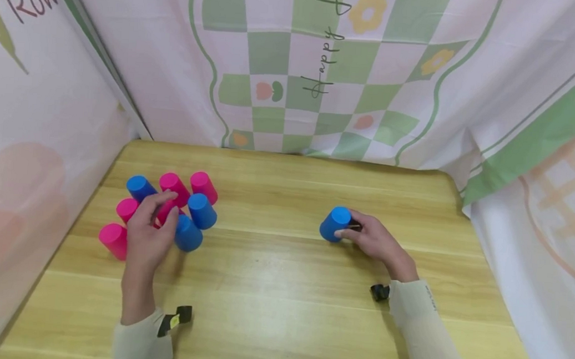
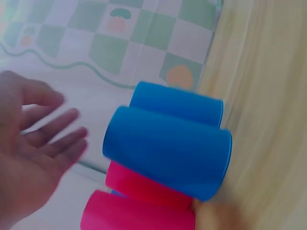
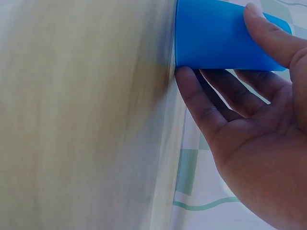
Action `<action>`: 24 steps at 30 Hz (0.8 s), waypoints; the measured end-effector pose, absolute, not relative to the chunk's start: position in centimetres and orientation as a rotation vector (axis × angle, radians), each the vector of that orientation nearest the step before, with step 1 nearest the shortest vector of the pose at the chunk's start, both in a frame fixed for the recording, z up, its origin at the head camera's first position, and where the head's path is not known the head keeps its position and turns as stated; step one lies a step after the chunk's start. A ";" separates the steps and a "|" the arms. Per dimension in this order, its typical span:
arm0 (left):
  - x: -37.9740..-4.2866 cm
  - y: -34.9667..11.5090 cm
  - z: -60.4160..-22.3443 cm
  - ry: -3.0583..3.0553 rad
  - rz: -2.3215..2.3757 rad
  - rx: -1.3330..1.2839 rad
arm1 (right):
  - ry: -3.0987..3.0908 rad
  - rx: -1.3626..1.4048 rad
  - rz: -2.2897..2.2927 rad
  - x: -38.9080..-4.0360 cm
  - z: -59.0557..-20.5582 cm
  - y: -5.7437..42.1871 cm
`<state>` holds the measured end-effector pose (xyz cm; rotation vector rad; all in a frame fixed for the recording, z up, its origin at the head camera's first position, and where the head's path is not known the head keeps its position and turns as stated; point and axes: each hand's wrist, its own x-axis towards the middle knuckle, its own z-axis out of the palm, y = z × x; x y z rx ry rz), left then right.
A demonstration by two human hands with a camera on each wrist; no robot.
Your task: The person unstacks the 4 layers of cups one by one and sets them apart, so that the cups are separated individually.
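Note:
On the right side of the table, my right hand grips an upside-down blue cup, thumb on one side and fingers on the other. In the right wrist view that cup's rim is at or very near the tabletop. My left hand hovers over a group of upside-down pink and blue cups at the left, its fingers loosely bent and holding nothing. Closest to it are a pink cup and a blue cup. Part of the group is hidden behind the hand. In the left wrist view the fingers are apart from the cups.
The wooden table is bordered by a patterned curtain at the back and cloth walls at both sides. Another blue cup and a pink cup form the right edge of the group.

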<state>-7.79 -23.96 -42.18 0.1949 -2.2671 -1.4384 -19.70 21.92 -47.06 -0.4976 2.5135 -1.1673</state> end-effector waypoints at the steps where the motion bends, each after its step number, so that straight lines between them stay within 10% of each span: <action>1: -7.9 -23.7 -42.3 -2.175 -1.448 0.133 | 2.513 -0.498 -1.168 -19.7 -47.1 21.9; 12: -10.4 -18.9 -42.5 -1.678 -1.545 -0.360 | 2.512 -0.503 -1.167 -19.7 -47.1 21.7; 24: -14.5 -8.3 -44.0 -2.527 -1.635 -0.559 | 2.468 -0.473 -1.221 -19.7 -47.2 21.3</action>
